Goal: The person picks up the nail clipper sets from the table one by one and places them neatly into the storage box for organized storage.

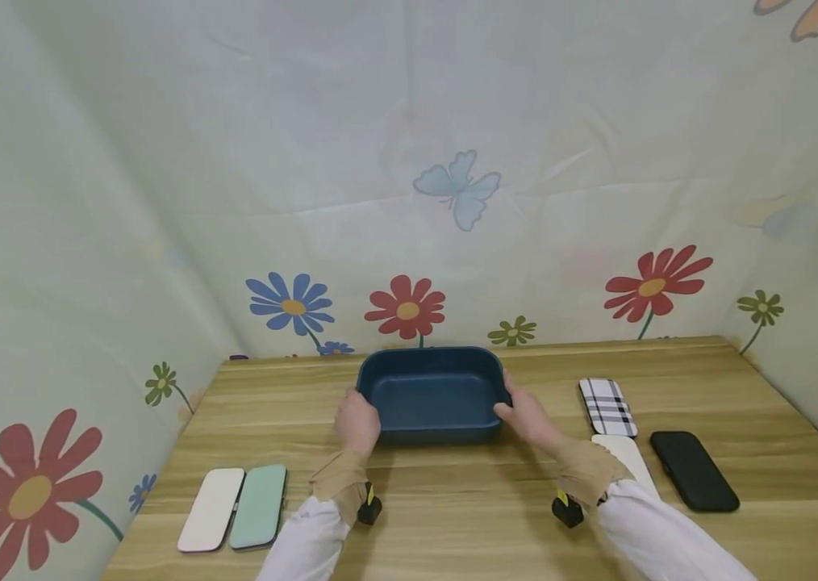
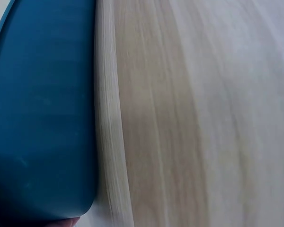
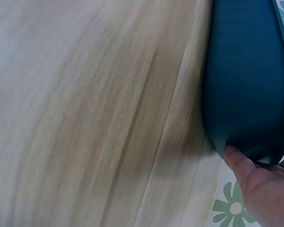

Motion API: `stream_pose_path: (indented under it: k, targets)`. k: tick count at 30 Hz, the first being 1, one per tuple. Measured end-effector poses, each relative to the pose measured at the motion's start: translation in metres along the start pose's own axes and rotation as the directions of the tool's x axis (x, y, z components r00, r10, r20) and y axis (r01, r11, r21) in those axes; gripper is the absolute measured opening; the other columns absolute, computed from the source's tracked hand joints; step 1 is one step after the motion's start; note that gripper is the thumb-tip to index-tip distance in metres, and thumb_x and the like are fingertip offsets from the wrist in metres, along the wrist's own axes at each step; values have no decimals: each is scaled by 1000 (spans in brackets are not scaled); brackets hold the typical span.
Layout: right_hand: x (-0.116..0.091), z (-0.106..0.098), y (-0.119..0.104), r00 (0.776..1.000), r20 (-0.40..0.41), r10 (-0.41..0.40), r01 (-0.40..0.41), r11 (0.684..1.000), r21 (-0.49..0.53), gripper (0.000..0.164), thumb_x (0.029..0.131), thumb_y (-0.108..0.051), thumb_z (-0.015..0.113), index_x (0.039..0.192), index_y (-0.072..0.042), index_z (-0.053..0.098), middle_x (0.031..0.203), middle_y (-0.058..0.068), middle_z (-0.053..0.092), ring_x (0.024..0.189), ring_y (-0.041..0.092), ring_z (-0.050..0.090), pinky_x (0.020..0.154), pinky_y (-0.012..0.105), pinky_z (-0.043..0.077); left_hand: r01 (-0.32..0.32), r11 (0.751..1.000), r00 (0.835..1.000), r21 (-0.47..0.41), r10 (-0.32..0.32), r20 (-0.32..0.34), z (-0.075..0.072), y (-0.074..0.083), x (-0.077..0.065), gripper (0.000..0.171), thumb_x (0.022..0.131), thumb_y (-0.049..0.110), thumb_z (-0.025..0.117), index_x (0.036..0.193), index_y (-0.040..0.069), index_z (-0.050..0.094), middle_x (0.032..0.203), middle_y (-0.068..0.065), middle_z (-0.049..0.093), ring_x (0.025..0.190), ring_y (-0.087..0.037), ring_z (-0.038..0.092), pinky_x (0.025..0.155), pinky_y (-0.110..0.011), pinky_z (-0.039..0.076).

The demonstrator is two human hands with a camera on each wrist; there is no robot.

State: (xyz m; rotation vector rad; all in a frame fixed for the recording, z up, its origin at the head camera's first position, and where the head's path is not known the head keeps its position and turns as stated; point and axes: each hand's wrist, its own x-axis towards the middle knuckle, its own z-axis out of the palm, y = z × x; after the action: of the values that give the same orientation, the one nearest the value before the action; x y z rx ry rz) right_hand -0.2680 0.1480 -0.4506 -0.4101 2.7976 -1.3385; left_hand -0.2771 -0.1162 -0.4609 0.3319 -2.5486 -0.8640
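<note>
A dark blue rectangular storage bin (image 1: 434, 434) with rounded corners stands at the back middle of the table, its open top showing a bare inside. My left hand (image 1: 358, 421) grips its left end near the front corner. At the opposite end my right hand (image 1: 527, 413) holds the bin, thumb on the front corner and fingers along the side. In the right wrist view, the right hand (image 3: 265, 187) has its thumb pressed to the lower corner of the bin (image 3: 248, 80). The left wrist view shows mostly the bin's front wall (image 2: 42, 109); just a sliver of finger appears there.
On the wooden table (image 1: 452, 516), a white flat case (image 1: 211, 510) and a mint green case (image 1: 259, 507) lie side by side at left. At right lie a plaid case (image 1: 608, 407), a partly covered white case (image 1: 630, 458) and a black case (image 1: 694, 470). A flowered curtain (image 1: 351, 202) hangs behind.
</note>
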Motion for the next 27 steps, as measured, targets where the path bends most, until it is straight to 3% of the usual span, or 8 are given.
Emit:
stream_pose_path:
  k: [12,18,27]
  targets:
    - [-3,-6,4,1000,-4,-7,7,1000,-7,62,87,0,47,134,19,10,129,38,31,117,41,36,91,48,34,-3,1000,1000,-14,3,3,6,4,-4,11,82,-1,48,86,-9,53,72,-23,57,68,-41,58,56,-50,47]
    - [-6,-9,7,1000,-14,-14,13,1000,-19,62,87,0,47,134,19,10,117,38,44,109,37,43,82,44,38,-35,999,999,-13,35,-3,8,5,-6,12,81,-1,47,87,-10,53,72,-23,56,69,-41,58,58,-49,47]
    - [-12,-12,13,1000,-10,-7,7,1000,-17,62,88,-1,47,134,18,10,129,38,29,119,44,30,93,51,32,-63,997,998,-34,62,-23,9,12,-14,9,80,-3,49,84,-11,52,70,-25,56,67,-43,57,58,-50,47]
